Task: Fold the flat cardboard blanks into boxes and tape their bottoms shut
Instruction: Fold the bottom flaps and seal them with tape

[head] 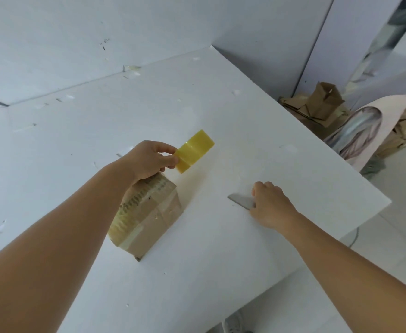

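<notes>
A small brown cardboard box (149, 217) stands on the white table (221, 248), with yellowish tape running over its upper face and down its side. My left hand (149, 159) hovers just above the box's far end and pinches a yellow roll of tape (193, 150), held clear of the table. To the right, my right hand (269, 205) rests on the table with its fingers curled round a grey blade-like cutter (241, 200), whose tip points left toward the box.
The table's right edge (341, 150) runs diagonally; beyond it on the floor lie a heap of brown cardboard blanks and boxes (317, 104) and a curled printed sheet (358, 135). White walls close the back and left. Small tape scraps dot the tabletop.
</notes>
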Demonstrator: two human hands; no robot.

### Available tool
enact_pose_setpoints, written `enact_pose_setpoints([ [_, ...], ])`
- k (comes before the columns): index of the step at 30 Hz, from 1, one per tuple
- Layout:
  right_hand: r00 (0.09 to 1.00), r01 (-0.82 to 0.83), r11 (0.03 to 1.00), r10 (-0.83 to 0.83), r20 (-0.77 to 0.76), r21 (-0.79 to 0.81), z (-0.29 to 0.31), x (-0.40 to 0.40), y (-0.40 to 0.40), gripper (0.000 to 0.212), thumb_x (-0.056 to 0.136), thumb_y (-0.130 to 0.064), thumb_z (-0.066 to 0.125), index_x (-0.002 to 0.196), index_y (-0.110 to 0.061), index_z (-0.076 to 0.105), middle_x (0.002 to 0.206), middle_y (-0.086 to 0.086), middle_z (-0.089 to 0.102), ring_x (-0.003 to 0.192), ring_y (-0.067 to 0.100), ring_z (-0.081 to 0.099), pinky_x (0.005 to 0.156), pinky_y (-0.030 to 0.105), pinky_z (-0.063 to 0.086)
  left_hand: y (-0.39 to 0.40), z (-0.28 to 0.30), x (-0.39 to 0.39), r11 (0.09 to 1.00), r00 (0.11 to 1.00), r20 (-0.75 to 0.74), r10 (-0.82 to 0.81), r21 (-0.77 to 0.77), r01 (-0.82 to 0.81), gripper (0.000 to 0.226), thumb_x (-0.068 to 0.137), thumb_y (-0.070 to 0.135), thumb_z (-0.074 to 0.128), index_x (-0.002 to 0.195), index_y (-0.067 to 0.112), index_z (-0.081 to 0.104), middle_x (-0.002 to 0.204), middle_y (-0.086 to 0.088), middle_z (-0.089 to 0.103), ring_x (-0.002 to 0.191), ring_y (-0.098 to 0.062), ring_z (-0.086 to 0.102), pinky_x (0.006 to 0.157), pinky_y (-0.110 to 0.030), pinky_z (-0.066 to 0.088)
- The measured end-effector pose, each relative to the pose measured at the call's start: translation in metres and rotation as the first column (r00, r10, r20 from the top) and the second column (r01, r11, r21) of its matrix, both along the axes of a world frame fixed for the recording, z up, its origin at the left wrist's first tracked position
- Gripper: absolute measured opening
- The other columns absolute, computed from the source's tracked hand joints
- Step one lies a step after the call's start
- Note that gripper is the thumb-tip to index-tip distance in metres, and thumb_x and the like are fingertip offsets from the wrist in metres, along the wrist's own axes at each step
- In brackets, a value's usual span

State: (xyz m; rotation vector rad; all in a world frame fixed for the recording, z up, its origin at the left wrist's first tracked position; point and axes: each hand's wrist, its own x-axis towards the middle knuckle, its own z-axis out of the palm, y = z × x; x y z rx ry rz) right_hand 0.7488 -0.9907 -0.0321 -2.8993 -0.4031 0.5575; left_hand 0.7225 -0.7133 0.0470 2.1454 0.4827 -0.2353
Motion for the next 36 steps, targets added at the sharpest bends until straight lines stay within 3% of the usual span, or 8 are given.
enact_pose_setpoints([
  [6, 0.998, 0.009, 1.000, -0.008, -0.060, 0.017, -0.001, 0.001, -0.007, 0.004, 0.086, -0.012, 0.048, 0.085, -0.016, 0.051, 0.086, 0.003, 0.057, 0.076, 0.023, 0.049, 0.056, 0.028, 0.032, -0.001, 0.000, -0.001, 1.000, 0.999, 0.032, 0.005, -0.009, -0.004, 0.010, 0.086, 0.024, 0.068, 0.086, 0.033, 0.072, 0.065, 0.013, 0.068, 0.053, -0.005, 0.050, 0.057, -0.019, 0.043],
  [9, 0.999, -0.045, 0.971, 0.050, -0.013, 0.234, 0.016, -0.002, 0.002, 0.015, 0.091, -0.019, 0.049, 0.076, -0.024, 0.049, 0.075, -0.006, 0.050, 0.071, 0.018, 0.048, 0.053, 0.025, 0.030, -0.002, 0.001, -0.003, 0.999, 0.999, 0.045, 0.019, -0.029, -0.018, 0.012, 0.085, 0.022, 0.068, 0.083, 0.033, 0.071, 0.064, 0.012, 0.067, 0.048, -0.002, 0.048, 0.052, -0.017, 0.042],
  [12, 0.973, -0.203, 0.894, 0.140, 0.182, 0.399, 0.047, -0.011, 0.024, 0.018, 0.095, -0.028, 0.044, 0.078, -0.022, 0.049, 0.068, -0.004, 0.049, 0.061, 0.014, 0.044, 0.053, 0.030, 0.032, -0.003, 0.003, -0.005, 0.997, 0.998, 0.055, 0.036, -0.067, -0.032, 0.013, 0.085, 0.021, 0.067, 0.081, 0.033, 0.071, 0.063, 0.012, 0.066, 0.046, -0.001, 0.048, 0.047, -0.011, 0.041],
  [17, 0.863, -0.396, 0.901, 0.300, 0.406, 0.178, 0.089, -0.026, 0.062, 0.025, 0.097, -0.031, 0.036, 0.076, -0.020, 0.043, 0.059, -0.002, 0.039, 0.055, 0.022, 0.039, 0.044, 0.029, 0.023, -0.002, 0.001, -0.007, 0.994, 0.994, 0.096, 0.054, -0.103, -0.044, 0.010, 0.085, 0.022, 0.068, 0.091, 0.029, 0.072, 0.053, 0.016, 0.061, 0.044, 0.001, 0.045, 0.043, -0.008, 0.036],
  [24, 0.839, -0.341, 0.910, 0.407, 0.361, -0.234, 0.111, -0.035, 0.095, 0.014, 0.090, -0.007, 0.043, 0.083, -0.018, 0.038, 0.064, -0.003, 0.034, 0.053, 0.016, 0.033, 0.044, 0.027, 0.019, -0.001, -0.003, -0.007, 0.994, 0.984, 0.173, 0.039, -0.109, -0.020, 0.010, 0.084, 0.022, 0.069, 0.084, 0.032, 0.070, 0.064, 0.006, 0.063, 0.057, -0.006, 0.050, 0.061, -0.017, 0.045],
  [28, 0.854, -0.275, 0.920, 0.367, 0.368, -0.279, 0.117, -0.037, 0.111, 0.020, 0.088, -0.003, 0.042, 0.076, -0.017, 0.035, 0.065, -0.001, 0.039, 0.057, 0.017, 0.039, 0.045, 0.027, 0.024, 0.001, -0.007, -0.007, 0.990, 0.978, 0.207, 0.041, -0.141, -0.012, 0.013, 0.085, 0.020, 0.069, 0.084, 0.033, 0.070, 0.061, 0.010, 0.062, 0.058, -0.006, 0.050, 0.061, -0.016, 0.044],
  [32, 0.886, -0.365, 0.885, 0.425, 0.183, -0.291, 0.085, -0.036, 0.115, 0.018, 0.091, -0.004, 0.044, 0.099, -0.015, 0.056, 0.101, 0.003, 0.062, 0.093, 0.023, 0.062, 0.064, 0.029, 0.036, 0.003, -0.012, -0.006, 0.969, 0.956, 0.281, 0.088, -0.247, -0.017, 0.012, 0.086, 0.016, 0.070, 0.087, 0.029, 0.070, 0.063, 0.008, 0.063, 0.064, -0.009, 0.055, 0.069, -0.023, 0.047],
  [36, 0.927, -0.268, 0.957, 0.288, 0.238, -0.116, 0.042, -0.012, 0.108, 0.011, 0.096, -0.019, 0.043, 0.086, -0.022, 0.049, 0.095, 0.001, 0.062, 0.078, 0.023, 0.054, 0.063, 0.028, 0.033, 0.007, -0.013, -0.006, 0.966, 0.950, 0.280, 0.137, -0.252, -0.065, 0.012, 0.085, 0.018, 0.071, 0.087, 0.030, 0.069, 0.062, 0.010, 0.065, 0.062, -0.006, 0.057, 0.071, -0.021, 0.051],
])
